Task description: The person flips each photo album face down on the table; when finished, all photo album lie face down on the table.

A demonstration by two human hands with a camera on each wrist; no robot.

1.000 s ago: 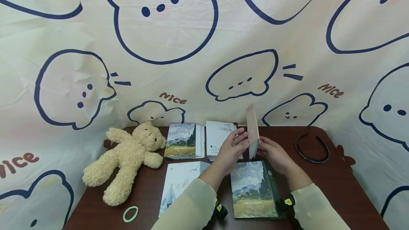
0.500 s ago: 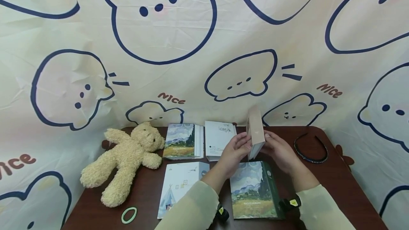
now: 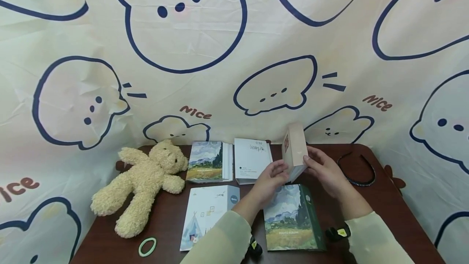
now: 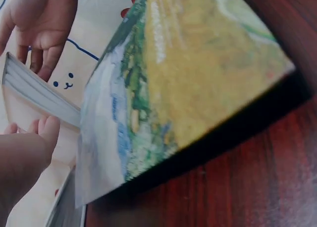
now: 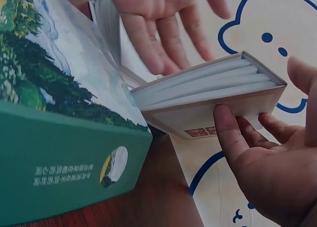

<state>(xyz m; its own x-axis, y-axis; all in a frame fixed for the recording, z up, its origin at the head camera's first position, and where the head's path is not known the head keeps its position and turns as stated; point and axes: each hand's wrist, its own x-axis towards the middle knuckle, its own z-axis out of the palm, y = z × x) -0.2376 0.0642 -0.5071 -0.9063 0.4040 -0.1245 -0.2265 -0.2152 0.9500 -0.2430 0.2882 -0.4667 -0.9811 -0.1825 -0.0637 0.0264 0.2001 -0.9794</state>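
Observation:
A beige album point(image 3: 296, 144) with thick white pages and a reddish label stands upright between my hands, near the table's back edge. On its left side, the relaxed fingers of my left hand point(image 3: 270, 180) lie by its lower part; contact is hard to tell. My right hand point(image 3: 327, 170) touches the album from the right, fingertips on the pale cover point(image 5: 198, 123) in the right wrist view. Just in front lies a thick green-spined photo album point(image 3: 287, 219) with a painted landscape. The left wrist view shows the beige album's pages point(image 4: 39, 90) between both hands.
A cream teddy bear point(image 3: 146, 186) lies at the left, a pale green ring point(image 3: 147, 247) below it. Another landscape album point(image 3: 205, 162), a white book point(image 3: 250, 160) and a tent-pattern book point(image 3: 205, 215) lie nearby. A dark headband point(image 3: 366, 182) rests at the right. A patterned cloth hangs behind.
The beige album has turned, so more of its spine side and reddish label shows, and it has shifted slightly right. My right hand has moved right with it. The other objects stay put.

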